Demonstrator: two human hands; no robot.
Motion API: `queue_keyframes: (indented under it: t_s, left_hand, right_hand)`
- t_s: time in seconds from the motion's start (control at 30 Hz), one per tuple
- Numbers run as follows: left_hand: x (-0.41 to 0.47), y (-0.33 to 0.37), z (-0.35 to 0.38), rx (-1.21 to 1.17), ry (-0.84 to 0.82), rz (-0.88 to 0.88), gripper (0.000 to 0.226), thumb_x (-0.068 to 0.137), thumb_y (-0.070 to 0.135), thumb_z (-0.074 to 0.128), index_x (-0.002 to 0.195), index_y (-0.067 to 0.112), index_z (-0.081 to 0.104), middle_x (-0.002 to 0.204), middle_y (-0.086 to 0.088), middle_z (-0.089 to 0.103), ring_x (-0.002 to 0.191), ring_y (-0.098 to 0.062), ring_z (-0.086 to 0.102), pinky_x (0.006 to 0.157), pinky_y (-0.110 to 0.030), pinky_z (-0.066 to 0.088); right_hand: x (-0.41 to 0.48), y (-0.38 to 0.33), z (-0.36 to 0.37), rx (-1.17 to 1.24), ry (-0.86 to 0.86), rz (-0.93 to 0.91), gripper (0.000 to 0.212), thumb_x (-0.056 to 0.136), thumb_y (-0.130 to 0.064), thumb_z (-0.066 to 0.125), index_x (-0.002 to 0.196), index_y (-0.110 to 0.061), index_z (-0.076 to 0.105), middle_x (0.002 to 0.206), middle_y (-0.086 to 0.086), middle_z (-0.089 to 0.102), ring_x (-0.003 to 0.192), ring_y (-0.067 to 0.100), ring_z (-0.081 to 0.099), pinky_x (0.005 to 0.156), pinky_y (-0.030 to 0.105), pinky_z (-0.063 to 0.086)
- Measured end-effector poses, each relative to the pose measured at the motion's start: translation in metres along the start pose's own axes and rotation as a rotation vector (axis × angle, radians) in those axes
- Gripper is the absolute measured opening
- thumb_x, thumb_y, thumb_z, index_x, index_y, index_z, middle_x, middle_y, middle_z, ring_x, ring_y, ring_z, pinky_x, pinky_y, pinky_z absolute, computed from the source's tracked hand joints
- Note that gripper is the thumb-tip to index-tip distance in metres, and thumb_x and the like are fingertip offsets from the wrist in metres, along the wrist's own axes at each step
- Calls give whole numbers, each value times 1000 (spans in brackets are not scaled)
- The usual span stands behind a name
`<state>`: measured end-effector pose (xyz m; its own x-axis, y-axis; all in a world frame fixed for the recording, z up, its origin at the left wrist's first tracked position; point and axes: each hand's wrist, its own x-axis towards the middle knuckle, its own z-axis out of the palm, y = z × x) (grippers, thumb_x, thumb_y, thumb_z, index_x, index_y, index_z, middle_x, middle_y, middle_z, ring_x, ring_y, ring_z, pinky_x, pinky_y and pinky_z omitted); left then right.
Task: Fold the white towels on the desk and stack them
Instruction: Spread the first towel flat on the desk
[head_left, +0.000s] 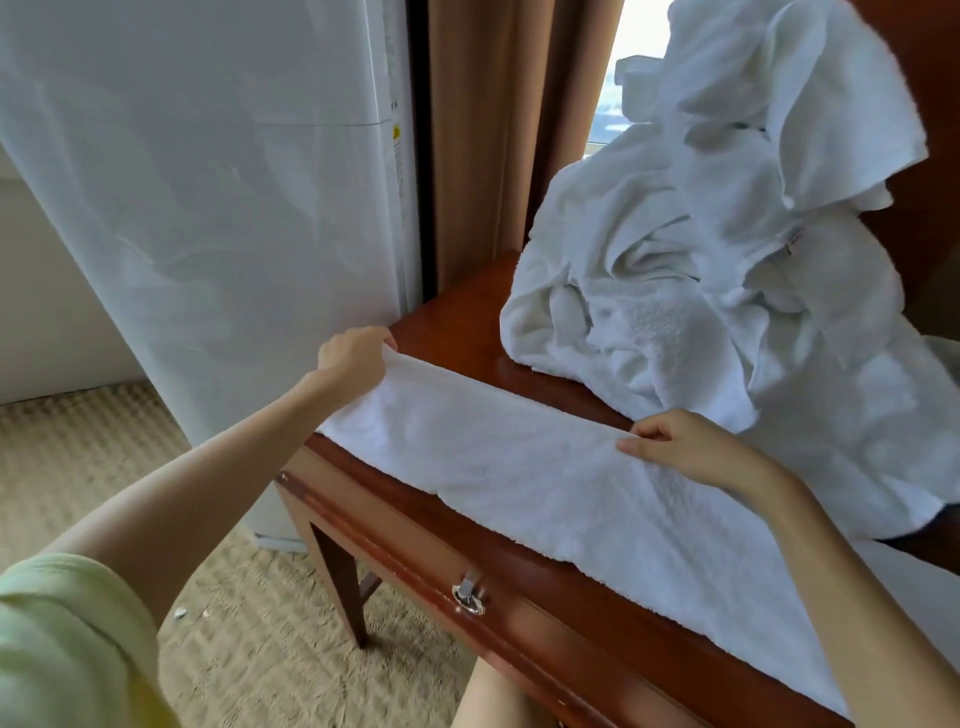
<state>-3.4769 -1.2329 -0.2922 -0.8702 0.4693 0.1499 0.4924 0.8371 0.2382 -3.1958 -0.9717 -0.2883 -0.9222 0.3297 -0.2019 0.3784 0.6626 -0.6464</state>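
A white towel (545, 483) lies spread flat along the front part of the wooden desk (457, 306), its long side following the desk's front edge. Its right end passes under the person's right forearm and runs out at the lower right border, so its full length cannot be seen. Whether it is already doubled over is hard to tell, though the far edge between the hands looks like a soft rolled fold. The cloth is thick, nubbly terry, plain white, with a few shallow wrinkles.

The left hand (353, 358) pinches the towel's far left corner at the desk's left edge, fingers curled round the cloth. The right hand (680, 447) pinches the same far edge further right, thumb on top.

Behind them sits one heap of crumpled white towels (701, 291), rising high and touching the flat towel near the right hand. How many towels are in it cannot be counted. Its top and right side are cut off.

One drawer front carries one metal ring handle (469, 597). One desk leg shows. A pale green sleeve (62, 649) fills the lower left corner. Left of the desk stands a tall white cabinet-like unit (208, 182), with a brown curtain (493, 130) beside it and beige carpet (104, 441) below
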Motion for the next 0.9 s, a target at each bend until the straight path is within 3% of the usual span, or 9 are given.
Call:
queue_keyframes:
  t_s: [0.07, 0.17, 0.27, 0.37, 0.47, 0.57, 0.63, 0.73, 0.9]
  left_hand:
    - [-2, -5, 5, -87, 121, -30, 42, 89, 0, 40, 119, 21, 61, 116, -11, 64, 101, -35, 59, 75, -35, 42]
    - [-5, -5, 7, -160, 293, 17, 37, 93, 0, 41, 123, 16, 55, 118, -12, 63, 100, -35, 58, 70, -34, 37]
    - [-8, -3, 13, -75, 93, -59, 45, 92, 0, 40, 134, 15, 45, 126, -15, 55, 110, -36, 52, 79, -40, 39]
    - [-16, 10, 15, 46, 41, -81, 64, 87, -6, 42, 146, 12, 25, 139, -20, 33, 125, -38, 36, 99, -44, 34]
    - [-37, 50, 14, 67, 73, 160, 71, 93, 5, 48, 153, 12, 11, 152, -17, 14, 141, -35, 17, 114, -46, 24]
    - [-78, 107, 25, 66, -90, 513, 55, 102, 28, 40, 152, 16, 22, 159, -10, 8, 147, -27, 9, 118, -50, 17]
    - [-110, 145, 34, 81, -184, 689, 53, 104, 37, 31, 153, 20, 20, 161, -5, 4, 149, -23, 5, 120, -50, 9]
    - [-152, 190, 46, 44, -221, 873, 54, 104, 41, 26, 154, 23, 18, 162, -1, 6, 149, -18, 3, 120, -44, 3]
    - [-198, 239, 55, -165, -196, 1058, 49, 102, 36, 37, 149, 24, 32, 158, 0, 22, 144, -17, 21, 115, -28, 14]
  right_hand:
    - [3, 0, 0, 20, 9, -18, 50, 91, -42, 62, 52, -24, 36, 55, -8, 28, 49, 8, 28, 54, 23, 24]
    - [7, 7, 0, 7, 71, -13, 45, 88, -47, 64, 49, -28, 50, 46, -12, 31, 43, 4, 31, 53, 24, 27]
    - [9, 14, 7, -57, 162, 39, 28, 82, -52, 68, 67, -29, 64, 44, -16, 49, 43, -1, 47, 56, 26, 36]
    - [10, 13, 12, -90, 213, 101, 27, 78, -55, 71, 73, -30, 66, 79, -17, 68, 80, 0, 62, 69, 27, 46]
    - [6, 4, 13, -102, 241, 133, 27, 77, -54, 73, 76, -29, 62, 86, -16, 61, 89, 4, 59, 71, 27, 44]
    - [-9, -3, 19, -231, 357, 98, 29, 81, -52, 69, 85, -26, 57, 78, -14, 58, 74, 8, 59, 59, 27, 39]
    - [-27, -3, 24, -370, 452, 59, 22, 89, -43, 64, 95, -24, 55, 89, -11, 61, 85, 16, 61, 64, 29, 40]
    - [-65, 15, 25, -480, 549, 18, 17, 95, -25, 57, 112, -25, 55, 112, -8, 62, 104, 18, 60, 73, 31, 46]
    - [-146, 72, 8, -587, 548, 144, 47, 92, -2, 51, 128, -31, 56, 125, -13, 57, 115, 13, 54, 73, 29, 43]
